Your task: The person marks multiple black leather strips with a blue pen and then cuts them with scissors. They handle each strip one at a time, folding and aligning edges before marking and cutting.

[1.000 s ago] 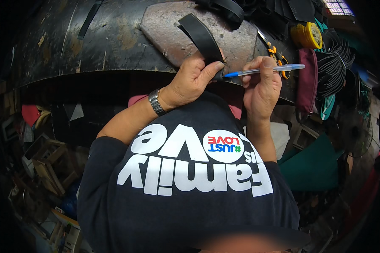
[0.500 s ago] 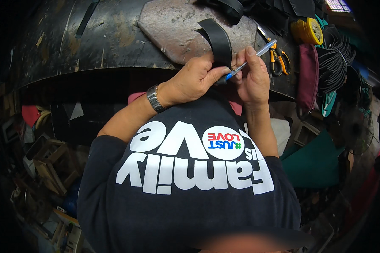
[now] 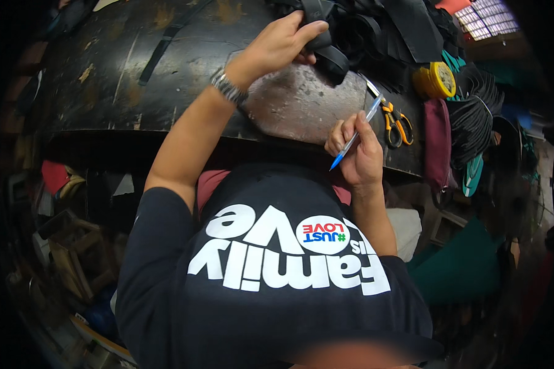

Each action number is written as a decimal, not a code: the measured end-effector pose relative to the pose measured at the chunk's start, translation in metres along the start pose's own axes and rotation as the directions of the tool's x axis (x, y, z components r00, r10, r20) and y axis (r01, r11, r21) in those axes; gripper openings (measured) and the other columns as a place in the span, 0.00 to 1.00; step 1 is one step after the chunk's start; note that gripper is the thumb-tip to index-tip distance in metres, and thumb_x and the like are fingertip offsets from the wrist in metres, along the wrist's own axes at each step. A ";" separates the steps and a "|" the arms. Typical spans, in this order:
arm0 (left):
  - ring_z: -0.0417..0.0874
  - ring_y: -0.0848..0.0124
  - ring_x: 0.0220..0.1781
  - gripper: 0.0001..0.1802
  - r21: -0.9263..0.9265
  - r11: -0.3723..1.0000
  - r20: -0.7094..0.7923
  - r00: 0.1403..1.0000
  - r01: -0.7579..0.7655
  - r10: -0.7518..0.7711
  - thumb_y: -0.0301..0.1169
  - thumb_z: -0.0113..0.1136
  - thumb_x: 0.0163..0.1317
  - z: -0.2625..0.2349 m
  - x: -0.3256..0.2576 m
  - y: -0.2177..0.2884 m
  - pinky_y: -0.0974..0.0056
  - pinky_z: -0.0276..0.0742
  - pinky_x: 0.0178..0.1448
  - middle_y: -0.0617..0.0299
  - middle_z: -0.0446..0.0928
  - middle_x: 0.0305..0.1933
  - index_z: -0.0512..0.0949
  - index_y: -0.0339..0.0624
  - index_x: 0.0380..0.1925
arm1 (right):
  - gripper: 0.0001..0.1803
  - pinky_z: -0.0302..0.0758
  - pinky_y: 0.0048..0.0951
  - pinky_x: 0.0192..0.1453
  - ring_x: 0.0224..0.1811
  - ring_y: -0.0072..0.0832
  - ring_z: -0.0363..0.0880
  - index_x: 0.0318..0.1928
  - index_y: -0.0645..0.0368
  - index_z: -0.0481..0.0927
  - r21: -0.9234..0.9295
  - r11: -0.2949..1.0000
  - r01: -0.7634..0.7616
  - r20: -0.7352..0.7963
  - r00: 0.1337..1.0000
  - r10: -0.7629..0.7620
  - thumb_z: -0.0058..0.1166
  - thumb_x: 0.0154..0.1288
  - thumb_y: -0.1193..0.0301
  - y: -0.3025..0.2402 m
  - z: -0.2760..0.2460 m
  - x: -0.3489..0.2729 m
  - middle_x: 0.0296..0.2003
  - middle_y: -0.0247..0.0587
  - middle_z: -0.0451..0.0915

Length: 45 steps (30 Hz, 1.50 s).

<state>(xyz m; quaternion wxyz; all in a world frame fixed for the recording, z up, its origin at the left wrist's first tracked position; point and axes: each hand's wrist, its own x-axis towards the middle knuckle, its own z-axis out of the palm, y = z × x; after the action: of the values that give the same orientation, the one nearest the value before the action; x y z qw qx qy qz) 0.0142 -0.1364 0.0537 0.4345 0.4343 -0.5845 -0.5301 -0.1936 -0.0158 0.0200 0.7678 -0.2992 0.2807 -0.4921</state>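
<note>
My left hand point(image 3: 280, 46) is stretched out to the far side of the worktable, its thumb and fingers closed around a black strap point(image 3: 333, 63). The strap curls in a loop beside the heap of other black pieces, and where it ends among them I cannot make out. Closer to my body, my right hand point(image 3: 362, 154) grips a clear ballpoint pen point(image 3: 353, 140) with a blue tip. The pen slants, tip down toward my lap. Beneath and between the hands lies a worn, stone-like slab point(image 3: 298, 107).
Orange-handled scissors point(image 3: 397, 125) lie right of the slab, near a yellow tub point(image 3: 434, 80), a maroon pouch point(image 3: 437, 144) and a bundle of black cords point(image 3: 471, 117). Black strips point(image 3: 406, 31) are heaped at the back. The dark table's point(image 3: 104, 92) front edge runs before me.
My left hand has moved away from my body to the heap, taking the strap from beside the pen. My right hand has drawn back slightly toward me, still holding the pen.
</note>
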 end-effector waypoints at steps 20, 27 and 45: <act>0.84 0.62 0.39 0.17 0.725 0.451 -0.630 0.766 0.521 0.128 0.40 0.67 0.55 -0.203 -0.053 -0.070 0.62 0.77 0.44 0.55 0.83 0.36 0.81 0.40 0.39 | 0.15 0.68 0.21 0.27 0.23 0.25 0.71 0.33 0.61 0.73 -0.109 0.993 -0.053 -0.001 0.999 0.053 0.44 0.72 0.64 0.008 0.008 -0.003 0.28 0.44 0.76; 0.80 0.78 0.38 0.15 -0.107 0.966 -0.176 0.961 -0.235 0.215 0.25 0.64 0.59 -0.065 -0.093 -0.018 0.75 0.76 0.45 0.63 0.80 0.37 0.76 0.40 0.46 | 0.19 0.57 0.11 0.24 0.20 0.06 0.60 0.50 0.64 0.76 -0.551 0.816 0.175 -0.063 0.966 -0.249 0.59 0.57 0.82 0.000 0.022 -0.005 0.35 0.31 0.77; 0.81 0.75 0.31 0.31 -0.293 0.810 0.572 0.772 0.507 -0.276 0.50 0.36 0.73 0.056 -0.134 -0.024 0.74 0.76 0.38 0.57 0.80 0.30 0.79 0.32 0.41 | 0.04 0.69 0.15 0.31 0.28 0.13 0.74 0.34 0.57 0.78 -0.218 0.976 0.004 -0.308 0.949 -0.073 0.55 0.65 0.71 -0.005 0.000 0.005 0.30 0.41 0.81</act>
<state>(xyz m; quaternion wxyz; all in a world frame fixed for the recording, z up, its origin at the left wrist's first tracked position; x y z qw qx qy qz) -0.0060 0.0053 0.0197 0.2276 0.2879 -0.4377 -0.8208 -0.1945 -0.0225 0.0236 0.6666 -0.3037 0.4448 -0.5153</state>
